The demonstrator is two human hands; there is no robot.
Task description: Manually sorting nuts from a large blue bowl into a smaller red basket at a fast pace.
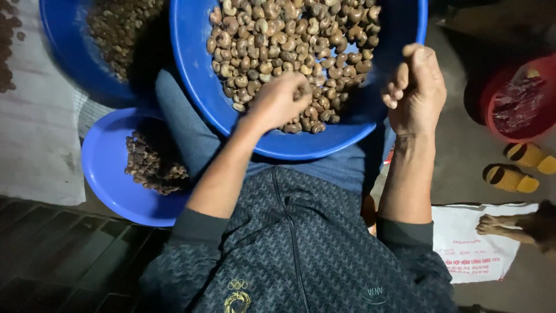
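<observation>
A large blue basin (pixel 197 75) rests on my lap, heaped with brown cashew nuts (pixel 289 35). My left hand (pixel 278 99) reaches into the near side of the heap, fingers curled down among the nuts. My right hand (pixel 414 87) hovers beside the basin's right rim, fingers closed; whether a small nut sits inside them is hidden.
A second blue basin (pixel 69 52) of nuts sits at upper left. A smaller blue bowl (pixel 101 168) with dark shell pieces lies by my left knee. A red tub (pixel 518 104), yellow sandals (pixel 518 168), a white sack (pixel 475 249) and an animal's paw (pixel 492 223) lie to the right.
</observation>
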